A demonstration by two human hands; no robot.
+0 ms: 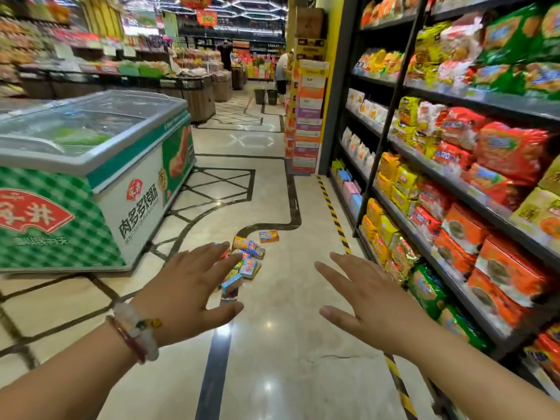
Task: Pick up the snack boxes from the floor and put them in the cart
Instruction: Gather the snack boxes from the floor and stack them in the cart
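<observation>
Several snack boxes (246, 259) lie in a loose heap on the glossy marble floor (272, 359), small bright rectangular cartons in blue, yellow, orange and pink, some flat and some tipped on edge; one orange box (269, 236) sits a little apart beyond the heap. To the left stands a chest freezer (100, 189) with a curved clear sliding lid and green-checked sides, green packets dimly visible inside through the lid. Along the right run dark metal shelves (454, 189) packed with crinkly plastic bags in yellow, red, orange and green. A tall stack of cardboard cartons (307, 116) rises at the shelf end. The left hand (188, 286), with a beaded bracelet (138, 331) on its wrist, reaches out palm down with fingers spread and straight, holding nothing, and partly overlaps the heap in view. The right hand (366, 301) is likewise flat and spread, empty, above bare floor beside a yellow-black hazard stripe (333, 213).
</observation>
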